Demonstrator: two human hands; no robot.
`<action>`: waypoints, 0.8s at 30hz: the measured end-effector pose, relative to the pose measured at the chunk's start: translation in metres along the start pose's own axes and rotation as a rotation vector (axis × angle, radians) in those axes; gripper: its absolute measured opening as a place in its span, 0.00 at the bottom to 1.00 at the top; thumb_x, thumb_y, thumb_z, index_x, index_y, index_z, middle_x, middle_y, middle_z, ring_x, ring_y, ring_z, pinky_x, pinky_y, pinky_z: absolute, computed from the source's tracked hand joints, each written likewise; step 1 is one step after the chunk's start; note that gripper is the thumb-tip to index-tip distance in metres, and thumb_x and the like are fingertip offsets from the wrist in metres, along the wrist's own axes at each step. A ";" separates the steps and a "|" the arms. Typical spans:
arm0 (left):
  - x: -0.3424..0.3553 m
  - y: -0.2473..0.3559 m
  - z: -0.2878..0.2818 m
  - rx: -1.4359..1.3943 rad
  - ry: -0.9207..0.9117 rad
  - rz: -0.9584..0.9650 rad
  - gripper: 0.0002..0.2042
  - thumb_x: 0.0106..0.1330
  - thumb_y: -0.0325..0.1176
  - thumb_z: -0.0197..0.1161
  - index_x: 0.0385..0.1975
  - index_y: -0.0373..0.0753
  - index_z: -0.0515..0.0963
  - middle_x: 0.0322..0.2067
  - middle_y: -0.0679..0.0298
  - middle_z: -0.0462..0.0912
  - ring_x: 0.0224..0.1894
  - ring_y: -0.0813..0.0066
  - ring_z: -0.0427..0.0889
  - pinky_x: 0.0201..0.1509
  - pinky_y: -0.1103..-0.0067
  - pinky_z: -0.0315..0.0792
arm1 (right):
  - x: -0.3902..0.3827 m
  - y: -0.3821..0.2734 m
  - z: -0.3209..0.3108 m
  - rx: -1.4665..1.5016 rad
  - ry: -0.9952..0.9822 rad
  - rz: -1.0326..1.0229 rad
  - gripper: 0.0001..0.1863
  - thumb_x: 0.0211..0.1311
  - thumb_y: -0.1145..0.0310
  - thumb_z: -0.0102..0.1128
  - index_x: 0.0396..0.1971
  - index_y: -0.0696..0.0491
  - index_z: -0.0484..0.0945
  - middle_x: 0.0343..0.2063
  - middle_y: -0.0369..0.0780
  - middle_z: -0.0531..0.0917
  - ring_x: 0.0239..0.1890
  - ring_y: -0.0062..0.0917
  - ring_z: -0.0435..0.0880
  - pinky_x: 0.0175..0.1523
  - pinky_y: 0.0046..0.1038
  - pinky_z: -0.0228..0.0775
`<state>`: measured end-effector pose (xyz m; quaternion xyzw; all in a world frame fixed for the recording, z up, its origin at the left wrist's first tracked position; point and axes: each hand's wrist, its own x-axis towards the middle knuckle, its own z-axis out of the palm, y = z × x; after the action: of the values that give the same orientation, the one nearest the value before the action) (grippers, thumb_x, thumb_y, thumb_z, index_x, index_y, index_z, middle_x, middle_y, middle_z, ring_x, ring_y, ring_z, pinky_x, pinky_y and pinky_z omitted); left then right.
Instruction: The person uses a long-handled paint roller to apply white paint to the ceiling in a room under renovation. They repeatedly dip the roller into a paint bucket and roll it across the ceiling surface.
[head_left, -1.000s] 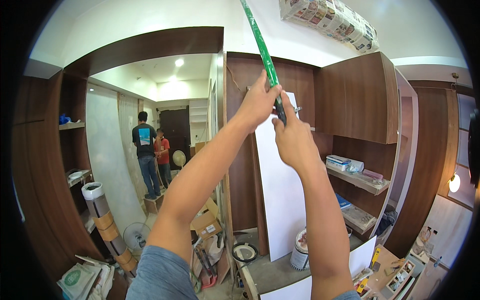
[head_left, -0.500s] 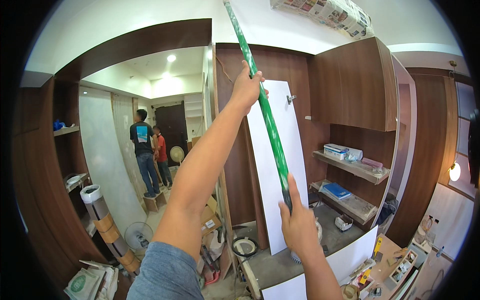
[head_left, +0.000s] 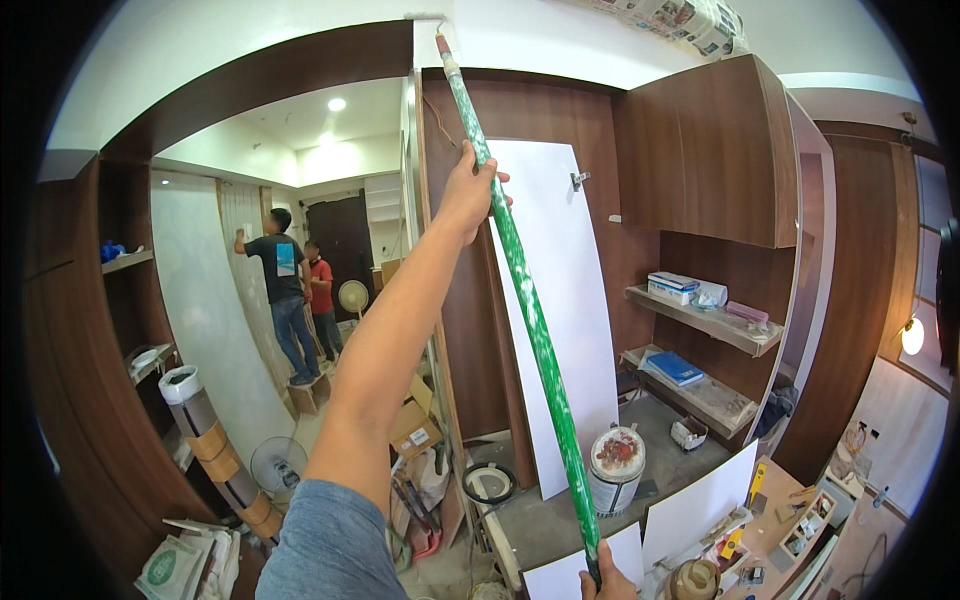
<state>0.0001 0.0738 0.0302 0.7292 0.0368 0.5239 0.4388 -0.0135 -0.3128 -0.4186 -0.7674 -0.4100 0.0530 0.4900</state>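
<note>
A long green extension pole (head_left: 535, 320), spattered with white, slants up and away from me. A paint roller (head_left: 424, 17) sits at its upper end, against the white wall above the brown door frame. Around the upper part of the pole, my left hand (head_left: 470, 198) is closed with the arm stretched out. Low at the bottom edge, my right hand (head_left: 610, 577) grips the dark butt end and is partly cut off by the picture's edge. A tall white panel (head_left: 560, 300) leans behind the pole. Beside the pole's lower part stands a round paint can (head_left: 616, 462) with a stained lid.
Brown cabinets (head_left: 700, 150) and dusty shelves (head_left: 705, 325) stand at the right. Tools lie on a wooden surface (head_left: 775, 515) at lower right. Through the opening, two people (head_left: 285, 290) stand, one on a stool. A wrapped roll (head_left: 210, 440) leans at the left near a fan (head_left: 277, 468).
My right hand has moved down toward the bottom edge with the pole's lower end. The roller has come into view at the top, and the paint can shows. One person has raised an arm.
</note>
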 end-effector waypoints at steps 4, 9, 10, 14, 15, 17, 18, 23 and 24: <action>-0.008 -0.014 -0.005 -0.011 0.000 -0.042 0.36 0.83 0.37 0.47 0.80 0.46 0.31 0.43 0.58 0.81 0.32 0.71 0.81 0.36 0.72 0.80 | -0.032 0.037 0.013 -0.001 0.012 0.011 0.29 0.70 0.69 0.61 0.70 0.54 0.69 0.37 0.57 0.85 0.37 0.52 0.86 0.43 0.45 0.77; -0.039 -0.031 -0.002 0.018 -0.041 -0.089 0.37 0.83 0.39 0.48 0.80 0.45 0.30 0.44 0.60 0.83 0.35 0.71 0.81 0.41 0.72 0.77 | -0.058 0.068 0.016 -0.013 0.005 0.046 0.27 0.70 0.70 0.61 0.68 0.56 0.71 0.30 0.53 0.82 0.30 0.44 0.83 0.39 0.40 0.76; -0.045 -0.037 0.001 0.015 -0.044 -0.099 0.37 0.83 0.39 0.48 0.80 0.46 0.30 0.44 0.60 0.83 0.35 0.71 0.81 0.41 0.72 0.77 | -0.064 0.084 0.023 -0.029 0.018 0.044 0.25 0.71 0.68 0.62 0.66 0.57 0.73 0.29 0.50 0.82 0.30 0.41 0.82 0.38 0.39 0.75; -0.071 -0.046 0.004 0.002 -0.044 -0.130 0.38 0.83 0.39 0.48 0.80 0.46 0.29 0.44 0.59 0.82 0.35 0.71 0.82 0.41 0.73 0.78 | -0.095 0.203 0.085 0.687 0.051 0.463 0.18 0.75 0.57 0.61 0.55 0.54 0.82 0.27 0.37 0.78 0.31 0.27 0.77 0.36 0.31 0.72; -0.075 -0.050 0.004 -0.004 -0.047 -0.131 0.38 0.83 0.39 0.48 0.80 0.45 0.29 0.44 0.58 0.82 0.35 0.71 0.82 0.41 0.73 0.79 | -0.096 0.207 0.084 0.678 0.001 0.502 0.18 0.76 0.55 0.61 0.53 0.53 0.82 0.28 0.35 0.77 0.32 0.25 0.76 0.36 0.30 0.71; -0.081 -0.055 0.004 0.000 -0.051 -0.134 0.38 0.83 0.39 0.47 0.80 0.45 0.28 0.44 0.58 0.82 0.35 0.72 0.82 0.41 0.73 0.79 | -0.104 0.209 0.078 0.658 -0.097 0.582 0.19 0.76 0.49 0.59 0.48 0.50 0.83 0.29 0.31 0.75 0.33 0.20 0.74 0.36 0.27 0.69; -0.083 -0.056 0.004 0.009 -0.051 -0.137 0.38 0.83 0.39 0.47 0.80 0.45 0.28 0.45 0.57 0.82 0.35 0.72 0.82 0.41 0.73 0.80 | -0.107 0.206 0.077 0.663 -0.089 0.580 0.19 0.76 0.49 0.59 0.47 0.50 0.83 0.29 0.31 0.75 0.33 0.21 0.74 0.37 0.26 0.69; -0.088 -0.061 0.001 0.028 -0.060 -0.142 0.38 0.83 0.40 0.47 0.80 0.46 0.27 0.45 0.57 0.82 0.35 0.72 0.82 0.41 0.73 0.80 | -0.113 0.211 0.080 0.697 -0.088 0.590 0.20 0.76 0.48 0.58 0.49 0.50 0.83 0.31 0.33 0.76 0.34 0.21 0.74 0.39 0.26 0.70; -0.090 -0.061 0.002 0.027 -0.062 -0.150 0.38 0.83 0.40 0.47 0.80 0.46 0.27 0.45 0.57 0.82 0.35 0.72 0.82 0.41 0.73 0.80 | -0.115 0.213 0.080 0.706 -0.088 0.599 0.19 0.76 0.50 0.58 0.51 0.50 0.82 0.32 0.35 0.76 0.35 0.24 0.75 0.39 0.27 0.70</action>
<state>-0.0139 0.0638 -0.0767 0.7461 0.0850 0.4660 0.4679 -0.0048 -0.3736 -0.6656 -0.6353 -0.1478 0.3610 0.6665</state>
